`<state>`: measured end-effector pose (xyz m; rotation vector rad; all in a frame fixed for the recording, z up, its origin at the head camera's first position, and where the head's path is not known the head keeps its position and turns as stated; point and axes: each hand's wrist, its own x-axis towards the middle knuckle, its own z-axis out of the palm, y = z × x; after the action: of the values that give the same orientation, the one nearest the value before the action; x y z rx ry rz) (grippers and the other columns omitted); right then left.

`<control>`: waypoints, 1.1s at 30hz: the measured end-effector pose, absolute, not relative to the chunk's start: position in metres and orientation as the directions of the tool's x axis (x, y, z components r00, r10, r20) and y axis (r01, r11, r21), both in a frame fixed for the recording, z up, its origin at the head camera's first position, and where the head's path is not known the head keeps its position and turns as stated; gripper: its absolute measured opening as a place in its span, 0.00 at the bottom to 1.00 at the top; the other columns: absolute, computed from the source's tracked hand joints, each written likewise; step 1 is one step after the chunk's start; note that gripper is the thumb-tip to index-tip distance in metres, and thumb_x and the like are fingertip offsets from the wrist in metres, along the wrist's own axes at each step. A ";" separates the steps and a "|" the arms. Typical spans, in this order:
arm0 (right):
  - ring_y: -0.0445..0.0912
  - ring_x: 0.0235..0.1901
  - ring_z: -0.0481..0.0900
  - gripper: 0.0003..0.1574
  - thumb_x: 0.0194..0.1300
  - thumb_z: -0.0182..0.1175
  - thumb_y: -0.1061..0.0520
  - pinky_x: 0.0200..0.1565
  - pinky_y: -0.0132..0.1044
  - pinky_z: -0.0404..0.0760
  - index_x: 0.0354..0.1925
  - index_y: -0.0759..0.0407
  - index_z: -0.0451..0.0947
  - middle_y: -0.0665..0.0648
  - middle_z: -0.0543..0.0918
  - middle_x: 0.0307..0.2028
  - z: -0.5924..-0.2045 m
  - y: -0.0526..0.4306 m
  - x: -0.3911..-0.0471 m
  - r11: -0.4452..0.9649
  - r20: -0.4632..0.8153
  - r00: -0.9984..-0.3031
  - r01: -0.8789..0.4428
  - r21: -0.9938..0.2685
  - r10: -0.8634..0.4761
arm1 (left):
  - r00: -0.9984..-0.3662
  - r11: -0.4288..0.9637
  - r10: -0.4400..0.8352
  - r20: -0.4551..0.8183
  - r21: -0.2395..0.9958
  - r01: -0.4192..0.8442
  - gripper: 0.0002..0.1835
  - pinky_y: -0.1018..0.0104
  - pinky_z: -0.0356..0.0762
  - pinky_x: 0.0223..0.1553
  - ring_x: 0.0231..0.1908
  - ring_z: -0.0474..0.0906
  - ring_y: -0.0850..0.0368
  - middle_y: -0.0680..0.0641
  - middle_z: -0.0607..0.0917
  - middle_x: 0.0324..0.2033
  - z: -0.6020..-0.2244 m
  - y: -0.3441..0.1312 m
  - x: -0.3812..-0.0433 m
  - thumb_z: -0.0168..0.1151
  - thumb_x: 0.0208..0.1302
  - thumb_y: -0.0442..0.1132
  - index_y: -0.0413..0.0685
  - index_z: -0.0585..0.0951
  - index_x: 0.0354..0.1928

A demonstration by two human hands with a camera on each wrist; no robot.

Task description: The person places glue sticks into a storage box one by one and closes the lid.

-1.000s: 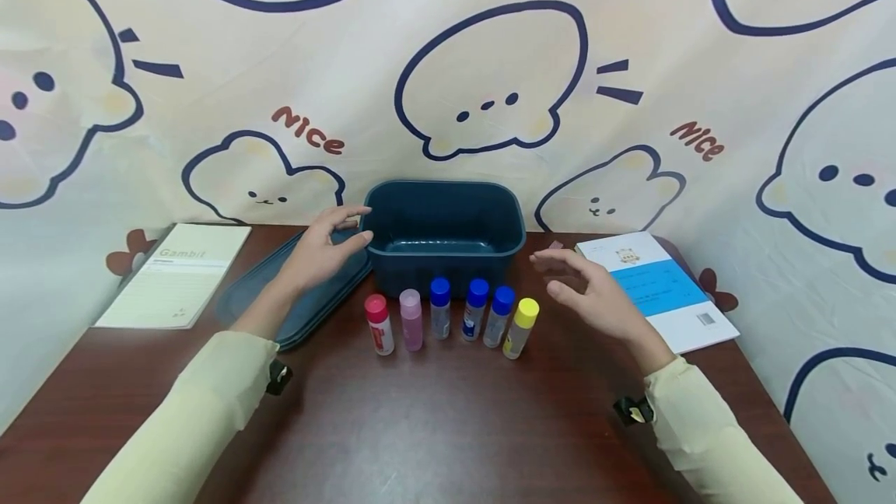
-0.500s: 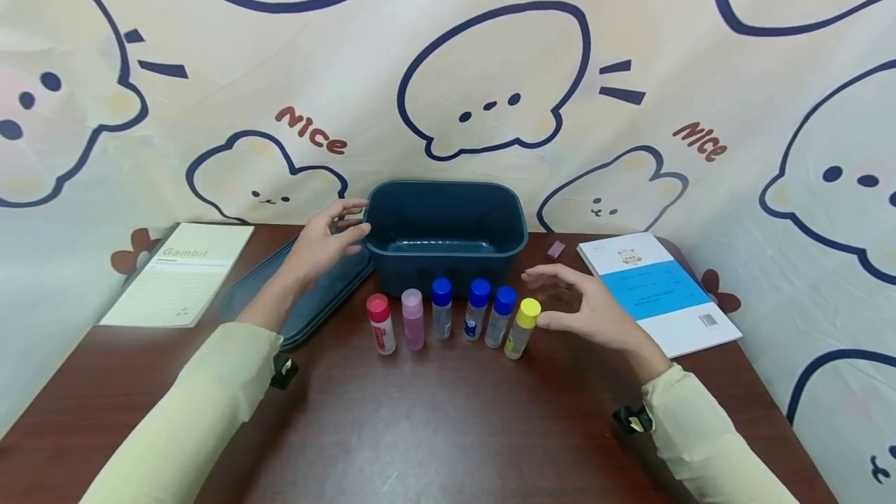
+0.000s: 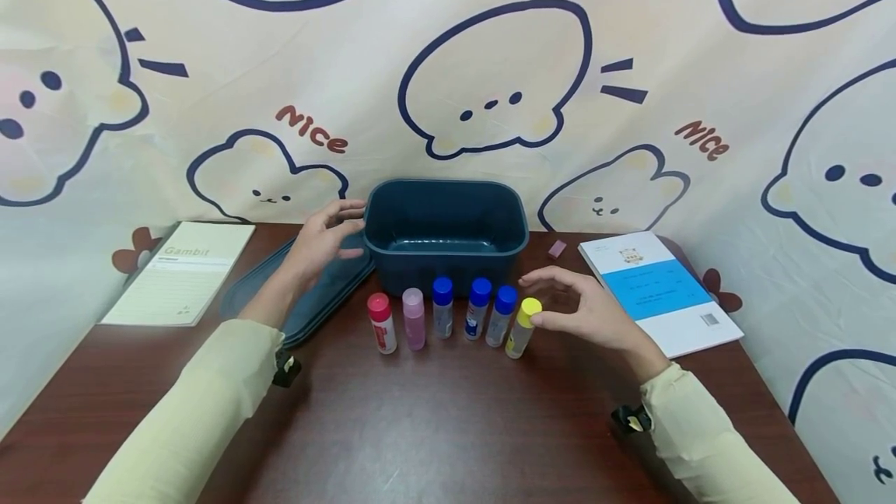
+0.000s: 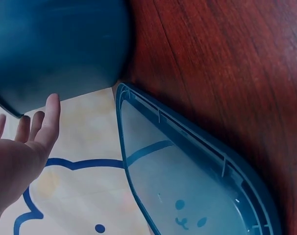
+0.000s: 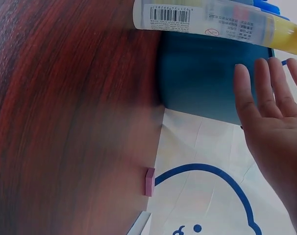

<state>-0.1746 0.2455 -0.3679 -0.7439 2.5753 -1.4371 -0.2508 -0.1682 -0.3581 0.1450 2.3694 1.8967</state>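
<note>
A deep blue plastic bin [image 3: 446, 271] stands at the back middle, its top uncovered. My left hand [image 3: 323, 239] is at its left rim with relaxed fingers; whether they touch it I cannot tell. In front of the bin a row of small upright tubes includes a red-capped tube [image 3: 383, 329], a pink tube [image 3: 414, 325], several blue-capped tubes [image 3: 478, 313] and a clear yellow-capped tube [image 3: 519, 337] at the right end. By the yellow cap is my right hand [image 3: 595, 306], thumb at the cap, other fingers extended behind it, not closed round it.
The blue lid [image 3: 329, 294] lies left of the bin, under the left forearm. A cream notebook [image 3: 182, 271] is at the far left, a white and blue book [image 3: 658, 290] at the right. A small pink block [image 3: 557, 249] sits near the wall.
My right hand has moved down and left to the yellow-capped tube. My left hand has shifted slightly at the bin's rim. The tubes and bin have stayed put.
</note>
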 end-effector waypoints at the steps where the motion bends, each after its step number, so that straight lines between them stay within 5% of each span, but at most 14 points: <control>1: 0.47 0.53 0.81 0.28 0.62 0.72 0.51 0.55 0.52 0.80 0.60 0.46 0.78 0.48 0.83 0.55 -0.368 0.246 -0.175 0.430 0.150 -0.873 -0.369 -0.824 -0.463 | -0.990 0.213 0.140 -0.025 0.977 0.005 0.27 0.51 0.80 0.55 0.65 0.69 0.42 0.41 0.68 0.69 -0.358 -0.168 -0.251 0.51 0.79 0.46 0.47 0.65 0.74; 10: 0.48 0.49 0.81 0.17 0.64 0.69 0.55 0.52 0.51 0.82 0.51 0.50 0.83 0.49 0.86 0.49 -0.372 0.249 -0.177 0.407 0.167 -0.854 -0.396 -0.823 -0.493 | -0.969 0.135 0.240 -0.060 0.990 -0.028 0.26 0.42 0.77 0.57 0.70 0.60 0.37 0.37 0.58 0.74 -0.355 -0.167 -0.251 0.47 0.80 0.38 0.44 0.62 0.75; 33: 0.52 0.48 0.82 0.16 0.66 0.68 0.59 0.48 0.44 0.85 0.52 0.55 0.82 0.53 0.86 0.47 -0.373 0.249 -0.176 0.347 0.145 -0.838 -0.367 -0.863 -0.526 | -0.964 0.070 0.258 -0.069 0.996 -0.053 0.26 0.42 0.76 0.57 0.71 0.56 0.38 0.38 0.55 0.75 -0.357 -0.167 -0.251 0.45 0.80 0.37 0.44 0.60 0.76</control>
<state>-0.1765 0.2494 -0.3729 -0.8177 2.4446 -1.5014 -0.2514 -0.1669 -0.3565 0.2079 2.1175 1.9885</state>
